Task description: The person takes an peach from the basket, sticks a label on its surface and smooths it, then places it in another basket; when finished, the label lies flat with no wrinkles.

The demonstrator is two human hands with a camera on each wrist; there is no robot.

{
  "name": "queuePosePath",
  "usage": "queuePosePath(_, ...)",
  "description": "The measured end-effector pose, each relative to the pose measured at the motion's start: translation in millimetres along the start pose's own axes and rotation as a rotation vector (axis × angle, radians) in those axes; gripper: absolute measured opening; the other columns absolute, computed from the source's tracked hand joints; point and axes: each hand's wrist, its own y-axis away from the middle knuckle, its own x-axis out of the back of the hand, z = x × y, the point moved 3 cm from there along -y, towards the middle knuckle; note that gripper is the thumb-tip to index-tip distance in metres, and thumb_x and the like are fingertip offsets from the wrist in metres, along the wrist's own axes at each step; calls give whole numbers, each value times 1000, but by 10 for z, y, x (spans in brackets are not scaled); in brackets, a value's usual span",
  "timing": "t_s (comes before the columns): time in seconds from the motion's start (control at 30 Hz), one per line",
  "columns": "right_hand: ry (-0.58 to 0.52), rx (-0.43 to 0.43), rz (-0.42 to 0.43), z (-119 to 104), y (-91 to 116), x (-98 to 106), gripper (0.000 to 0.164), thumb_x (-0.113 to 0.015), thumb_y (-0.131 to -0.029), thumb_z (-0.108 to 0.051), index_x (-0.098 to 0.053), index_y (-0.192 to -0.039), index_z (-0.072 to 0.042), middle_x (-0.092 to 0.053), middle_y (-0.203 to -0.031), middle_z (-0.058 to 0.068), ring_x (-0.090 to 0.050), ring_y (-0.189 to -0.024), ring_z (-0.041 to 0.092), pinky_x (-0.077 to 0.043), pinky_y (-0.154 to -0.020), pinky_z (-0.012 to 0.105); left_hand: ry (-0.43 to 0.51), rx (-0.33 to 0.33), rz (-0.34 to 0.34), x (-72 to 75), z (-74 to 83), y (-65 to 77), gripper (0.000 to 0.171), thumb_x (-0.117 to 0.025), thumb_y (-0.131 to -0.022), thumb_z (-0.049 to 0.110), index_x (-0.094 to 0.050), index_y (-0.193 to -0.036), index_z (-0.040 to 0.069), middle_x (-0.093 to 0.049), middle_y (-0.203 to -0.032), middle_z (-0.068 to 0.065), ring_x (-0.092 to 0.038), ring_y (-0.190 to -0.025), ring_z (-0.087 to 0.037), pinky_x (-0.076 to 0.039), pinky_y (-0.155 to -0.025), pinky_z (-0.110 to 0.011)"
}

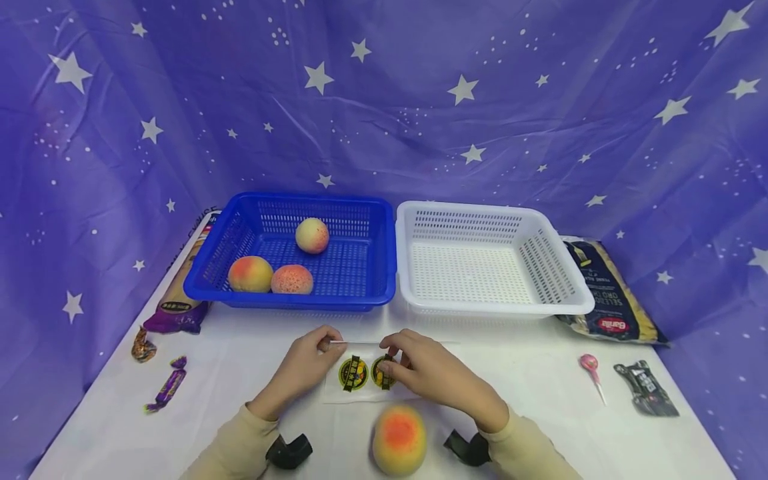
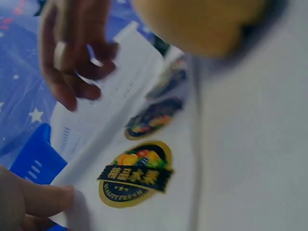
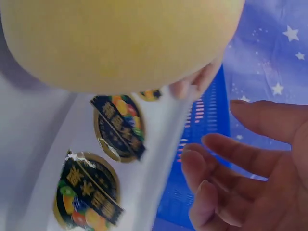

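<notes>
A white sheet [image 1: 363, 397] with round black-and-gold fruit stickers [image 1: 353, 373] lies in front of me. Its far edge is lifted a little. My left hand [image 1: 309, 360] pinches the far left corner between thumb and fingers. Over the right half of the sheet hovers my right hand [image 1: 429, 370], hiding some stickers. In the right wrist view its fingers [image 3: 255, 156] are loosely bent, apart from the sheet, with nothing between them. A yellow-red peach [image 1: 399, 440] stands on the table on the near side of the sheet, between my forearms.
Behind the sheet, a blue basket [image 1: 379, 293] holds three peaches, beside a white basket [image 1: 564, 293]. Bagged goods [image 1: 612, 293] flank both baskets. Wrapped candies [image 1: 168, 385] lie left; a lollipop [image 1: 590, 363] and a dark packet [image 1: 645, 389] lie right. A starry curtain [image 1: 408, 100] hangs behind.
</notes>
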Motion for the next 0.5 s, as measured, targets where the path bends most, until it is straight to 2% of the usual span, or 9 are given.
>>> queuePosePath(0.1, 21, 39, 24, 4, -34, 5, 25, -58, -86, -28, -57, -107, -15, -58, -93, -3, -54, -75, 7, -44, -66, 20, 189, 117, -121, -7, 46, -28, 18, -61, -82, 33, -58, -93, 19, -62, -81, 1, -55, -74, -13, -40, -69, -29)
queuePosePath(0.2, 33, 65, 41, 11, -55, -6, 24, -59, -85, -24, -57, -106, -13, -58, -93, -3, -56, -76, 9, -45, -68, 21, 326, 162, -212, -30, 98, -39, 27, -59, -83, 35, -55, -101, 15, -65, -81, -4, -58, -72, -17, -42, -69, -30)
queuePosePath(0.33, 48, 97, 67, 11, -81, -33, 23, -61, -84, -22, -58, -104, -13, -57, -94, -3, -57, -76, 8, -46, -68, 19, 389, 173, -251, -49, 178, -39, 36, -58, -83, 39, -52, -107, 13, -65, -81, -6, -60, -74, -21, -42, -71, -30)
queuePosePath(0.43, 67, 135, 114, -3, -100, -46, 22, -64, -81, -22, -60, -101, -14, -57, -92, -4, -56, -75, 9, -45, -68, 19, 416, 168, -247, -65, 240, -50, 41, -59, -82, 40, -52, -110, 12, -63, -78, -6, -59, -75, -21, -41, -72, -29)
queuePosePath(0.5, 80, 156, 149, -12, -112, -53, 22, -66, -80, -22, -60, -99, -14, -57, -91, -4, -56, -76, 10, -45, -69, 19, 441, 164, -243, -82, 280, -61, 42, -59, -82, 39, -52, -113, 11, -59, -71, -4, -56, -70, -18, -40, -69, -28)
